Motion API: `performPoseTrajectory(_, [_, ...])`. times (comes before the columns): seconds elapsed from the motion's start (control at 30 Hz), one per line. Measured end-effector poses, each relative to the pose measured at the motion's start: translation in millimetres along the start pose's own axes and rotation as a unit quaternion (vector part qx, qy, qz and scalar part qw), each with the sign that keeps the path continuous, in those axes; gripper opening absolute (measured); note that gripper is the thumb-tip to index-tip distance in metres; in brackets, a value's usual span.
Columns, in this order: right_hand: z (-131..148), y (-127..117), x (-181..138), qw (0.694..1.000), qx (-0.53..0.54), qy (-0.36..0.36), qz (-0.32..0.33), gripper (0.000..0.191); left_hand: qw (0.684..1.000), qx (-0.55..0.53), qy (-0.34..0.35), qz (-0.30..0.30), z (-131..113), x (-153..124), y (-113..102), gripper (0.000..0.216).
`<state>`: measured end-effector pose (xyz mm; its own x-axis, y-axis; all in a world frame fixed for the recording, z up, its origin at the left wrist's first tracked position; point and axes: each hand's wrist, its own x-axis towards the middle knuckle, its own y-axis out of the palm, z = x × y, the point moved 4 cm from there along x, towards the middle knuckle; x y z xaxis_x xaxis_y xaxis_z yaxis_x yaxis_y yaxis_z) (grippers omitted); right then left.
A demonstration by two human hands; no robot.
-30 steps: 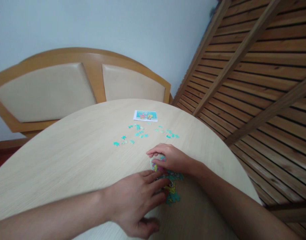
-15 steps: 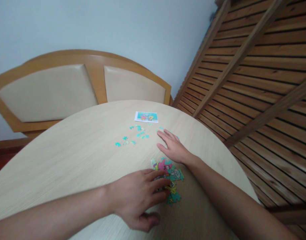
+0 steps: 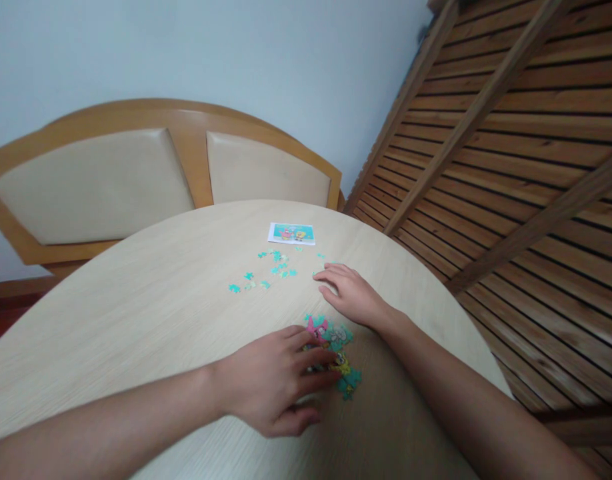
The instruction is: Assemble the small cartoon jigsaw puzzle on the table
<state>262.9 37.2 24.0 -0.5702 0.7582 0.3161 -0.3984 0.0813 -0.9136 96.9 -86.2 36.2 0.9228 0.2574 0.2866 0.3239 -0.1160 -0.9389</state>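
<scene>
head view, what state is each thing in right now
joined puzzle section, partly assembled, uneven edges, partly covered
loose pieces, scattered on the table
picture card, lying flat, picture up
left hand, fingers spread over the joined puzzle section
right hand, fingers bent, grip unclear

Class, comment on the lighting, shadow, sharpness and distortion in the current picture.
Head view: soft light, with a diffuse shadow on the near table; head view: loose puzzle pieces and picture card too soft for fine detail; head view: slatted panel strongly slanted, perhaps from camera tilt or wide-angle distortion.
</scene>
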Motion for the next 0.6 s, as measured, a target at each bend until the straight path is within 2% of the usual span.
performPoseTrajectory(0.17, [1.3,-12.2,-1.8,1.000,0.015,-0.020,-0.008,0.018,0.998,0.046,-0.051,0.005,5.1,0.2,-2.2,0.051])
performPoseTrajectory(0.3, [1.8,-14.5,-4.4,0.999,0.052,-0.013,0.007,0.022,0.992,0.072,-0.100,0.013,9.8,-1.0,-1.6,0.050])
performPoseTrajectory(0.47, [2.7,-13.7,-8.2,0.993,0.110,-0.020,0.038,0.032,0.990,0.071,-0.119,0.017,12.9,-2.8,0.2,0.046])
performPoseTrajectory(0.6, [1.2,-13.0,-8.8,0.993,0.118,-0.015,0.013,0.039,0.991,0.059,-0.119,0.012,13.4,-3.1,-0.6,0.046])
